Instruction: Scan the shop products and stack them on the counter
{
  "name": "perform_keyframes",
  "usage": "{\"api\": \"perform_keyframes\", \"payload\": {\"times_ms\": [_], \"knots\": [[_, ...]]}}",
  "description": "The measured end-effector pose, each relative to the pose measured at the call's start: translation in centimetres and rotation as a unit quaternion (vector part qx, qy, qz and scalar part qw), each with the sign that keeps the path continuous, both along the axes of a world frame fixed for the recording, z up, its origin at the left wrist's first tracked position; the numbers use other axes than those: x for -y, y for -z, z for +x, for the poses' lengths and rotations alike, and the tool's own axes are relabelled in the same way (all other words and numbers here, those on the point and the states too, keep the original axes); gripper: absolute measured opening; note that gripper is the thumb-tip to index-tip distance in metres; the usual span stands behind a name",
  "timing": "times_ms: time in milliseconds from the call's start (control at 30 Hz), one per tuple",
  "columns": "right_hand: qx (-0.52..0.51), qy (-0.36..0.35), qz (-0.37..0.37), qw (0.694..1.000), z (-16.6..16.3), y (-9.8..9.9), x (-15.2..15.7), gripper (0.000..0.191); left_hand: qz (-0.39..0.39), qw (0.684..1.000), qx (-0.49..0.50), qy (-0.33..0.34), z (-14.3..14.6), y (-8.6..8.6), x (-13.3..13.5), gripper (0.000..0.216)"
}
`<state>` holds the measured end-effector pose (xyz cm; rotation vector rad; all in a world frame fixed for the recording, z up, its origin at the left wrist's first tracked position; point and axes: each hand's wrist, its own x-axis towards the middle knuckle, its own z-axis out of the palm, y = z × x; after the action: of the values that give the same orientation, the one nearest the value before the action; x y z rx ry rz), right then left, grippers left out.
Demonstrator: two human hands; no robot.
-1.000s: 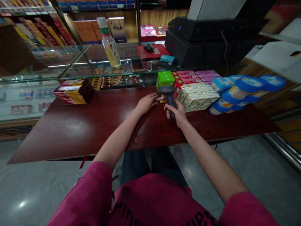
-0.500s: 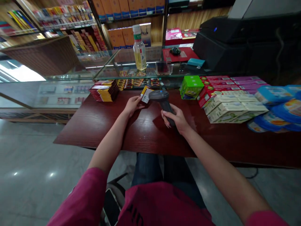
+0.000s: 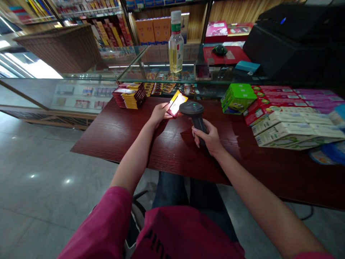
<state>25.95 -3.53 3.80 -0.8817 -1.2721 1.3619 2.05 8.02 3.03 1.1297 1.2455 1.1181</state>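
Note:
My left hand (image 3: 159,113) holds a small flat packet (image 3: 177,103), yellow, white and dark red, tilted up above the dark red wooden table (image 3: 129,136). My right hand (image 3: 208,136) is wrapped round the handle of a black barcode scanner (image 3: 194,113). The scanner's head sits right beside the packet, almost touching it. A stack of like packets (image 3: 128,95) lies on the table's far left.
Green boxes (image 3: 237,97), red and pink cartons (image 3: 272,99) and white cartons (image 3: 291,129) crowd the table's right side. Behind stands a glass counter (image 3: 151,72) with a plastic bottle (image 3: 175,43). A black till (image 3: 293,46) rises at the back right. Grey tiled floor lies to the left.
My left hand has picked the packet up off the table and lifted it beside the scanner head. My view has turned left, so the goods slid right.

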Motion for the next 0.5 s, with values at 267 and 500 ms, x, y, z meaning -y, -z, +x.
{"api": "perform_keyframes", "payload": {"times_ms": [267,500], "knots": [[-0.017,0.031,0.012,0.999,0.4,0.1,0.2,0.038,0.196,0.967,-0.106,-0.127,-0.9,-0.9,0.6,0.022],[-0.027,0.035,0.007,0.999,0.5,0.2,0.0,0.037,0.363,0.838,-0.344,-0.219,-12.5,-5.3,3.0,0.031]]}}
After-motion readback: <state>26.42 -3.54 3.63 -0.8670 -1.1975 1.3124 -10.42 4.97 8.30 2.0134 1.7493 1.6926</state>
